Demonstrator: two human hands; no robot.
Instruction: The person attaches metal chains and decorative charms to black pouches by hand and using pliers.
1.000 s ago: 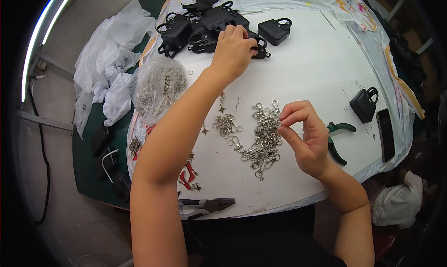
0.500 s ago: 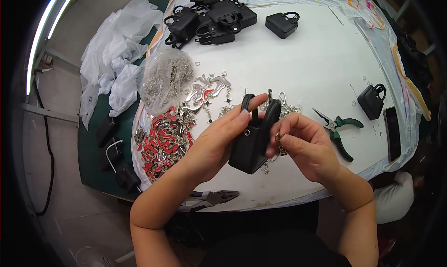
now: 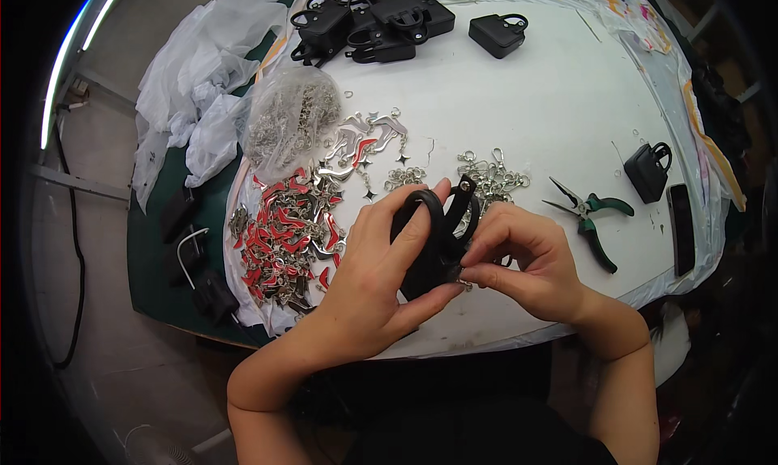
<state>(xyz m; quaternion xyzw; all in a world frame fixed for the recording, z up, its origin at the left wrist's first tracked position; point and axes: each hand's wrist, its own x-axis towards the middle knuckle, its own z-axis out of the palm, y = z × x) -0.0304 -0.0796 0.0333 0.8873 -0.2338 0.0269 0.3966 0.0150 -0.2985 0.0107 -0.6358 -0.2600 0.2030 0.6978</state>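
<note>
Near worktop's (image 3: 559,108) front edge, left hand (image 3: 369,283) grip clasps black mini bag (image 3: 421,272); right hand (image 3: 531,262) pinches small half-hidden metal piece (image 3: 466,284), liable to drop should pinch slip.

Bright light strips (image 3: 103,13), grey floor (image 3: 121,275), white tabletop (image 3: 559,100)

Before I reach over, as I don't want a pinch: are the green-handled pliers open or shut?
Open: the green-handled pliers lie with their jaws parted and their handles spread apart.

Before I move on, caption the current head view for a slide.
Left hand holds a small black handbag, right hand at its side; red charms lie left, open green-handled pliers right.
</note>
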